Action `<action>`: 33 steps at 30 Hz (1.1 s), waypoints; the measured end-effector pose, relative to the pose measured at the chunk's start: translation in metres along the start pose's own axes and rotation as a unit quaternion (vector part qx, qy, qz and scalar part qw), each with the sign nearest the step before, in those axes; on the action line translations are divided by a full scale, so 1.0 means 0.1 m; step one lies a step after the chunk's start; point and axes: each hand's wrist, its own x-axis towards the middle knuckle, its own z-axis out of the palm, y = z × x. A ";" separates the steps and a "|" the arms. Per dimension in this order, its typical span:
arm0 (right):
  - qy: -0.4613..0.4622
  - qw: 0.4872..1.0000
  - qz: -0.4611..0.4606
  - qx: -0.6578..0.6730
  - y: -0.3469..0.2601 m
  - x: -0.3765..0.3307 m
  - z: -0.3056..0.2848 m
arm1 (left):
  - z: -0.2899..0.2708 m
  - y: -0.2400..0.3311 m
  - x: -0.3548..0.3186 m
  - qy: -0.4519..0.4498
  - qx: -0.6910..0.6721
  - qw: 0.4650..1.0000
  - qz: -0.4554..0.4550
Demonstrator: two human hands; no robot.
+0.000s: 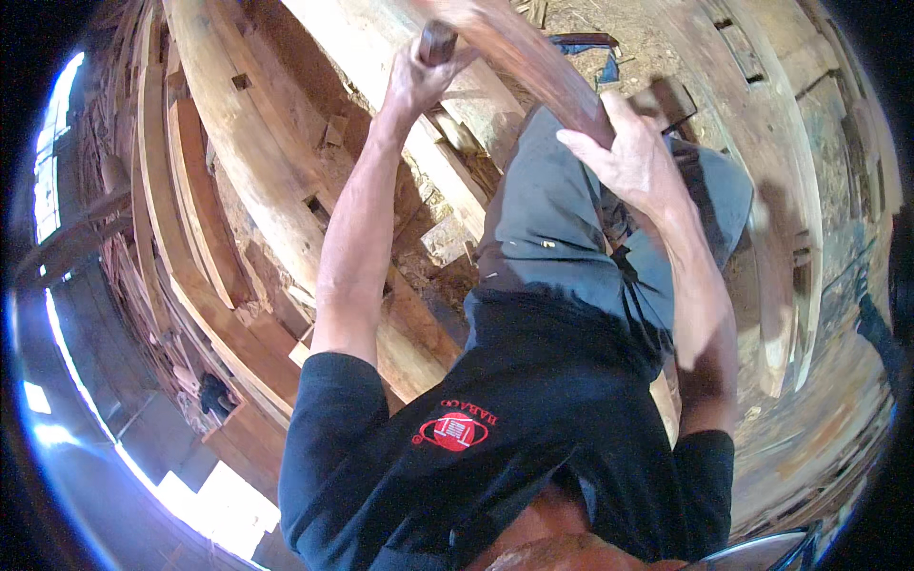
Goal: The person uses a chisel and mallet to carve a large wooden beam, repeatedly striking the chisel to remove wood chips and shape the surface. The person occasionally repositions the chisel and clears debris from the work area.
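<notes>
My left hand (415,84) is raised above a pale timber beam (357,43), its fingers wrapped round a dark brown wooden handle (439,42). The handle's blunt end points up; whatever lies below the fist is hidden. To the right, my right hand (636,160) grips the near end of a thick reddish-brown wooden bar (543,71). This bar slants up and left, slightly blurred, and leaves the picture at the top edge. The two hands are apart, and the bar passes just right of my left fist.
A long log (257,143) with square mortise holes lies at left, beside stacked curved planks (181,257). Another mortised timber (762,143) runs along the right. Wood chips cover the ground (657,38), where a dark blue strap-like thing (607,65) lies. My grey-trousered legs (547,209) are between the timbers.
</notes>
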 end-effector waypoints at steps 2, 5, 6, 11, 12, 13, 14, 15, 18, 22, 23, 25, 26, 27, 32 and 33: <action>0.047 0.995 0.057 0.063 0.13 -0.14 -0.01 | 0.01 -0.17 -0.15 0.009 -0.070 0.997 0.008; 0.100 0.963 0.114 0.223 -0.06 -0.32 -0.28 | -0.22 -0.39 -0.32 0.012 -0.174 0.983 -0.057; 0.133 0.952 0.031 0.273 0.09 -0.36 -0.47 | -0.19 -0.25 -0.25 0.017 -0.172 0.984 -0.045; 0.197 0.938 -0.198 0.204 -0.37 -0.44 -1.08 | 0.05 -0.28 -0.07 0.034 -0.172 0.984 -0.021; 0.192 0.941 -0.212 0.178 -0.46 -0.41 -1.02 | 0.00 -0.31 -0.10 0.031 -0.147 0.988 -0.021; 0.190 0.947 -0.210 0.151 -0.49 -0.39 -0.90 | -0.02 -0.32 -0.12 0.032 -0.157 0.987 -0.016; 0.175 0.955 -0.204 0.127 -0.50 -0.31 -0.70 | -0.14 -0.35 -0.20 0.039 -0.154 0.987 -0.017; 0.157 0.967 -0.184 0.082 -0.48 -0.26 -0.53 | -0.16 -0.33 -0.19 0.040 -0.165 0.985 -0.010; 0.005 0.997 -0.048 -0.057 -0.11 -0.19 0.06 | -0.14 -0.13 -0.20 0.011 -0.141 0.985 -0.097; 0.036 0.994 0.068 0.075 0.49 -0.52 0.30 | 0.06 -0.26 -0.49 -0.011 -0.010 0.982 0.188; 0.028 0.987 0.136 0.086 0.49 -0.64 0.30 | 0.00 -0.32 -0.56 -0.051 -0.113 0.990 0.074; 0.011 0.953 0.212 0.214 0.40 -0.70 0.20 | -0.17 -0.31 -0.21 0.038 -0.200 0.972 -0.120; 0.020 0.948 0.222 0.227 0.43 -0.74 0.17 | -0.12 -0.22 -0.11 0.025 -0.205 0.973 -0.105; 0.028 0.942 0.231 0.243 0.47 -0.77 0.13 | -0.01 -0.11 -0.05 0.012 -0.208 0.974 -0.090; 0.067 0.917 0.272 0.284 0.55 -0.98 -0.05 | 0.07 -0.06 -0.27 0.096 -0.225 0.970 -0.009; 0.071 0.915 0.271 0.289 0.56 -1.00 -0.06 | -0.04 -0.10 -0.26 0.200 -0.251 0.947 -0.006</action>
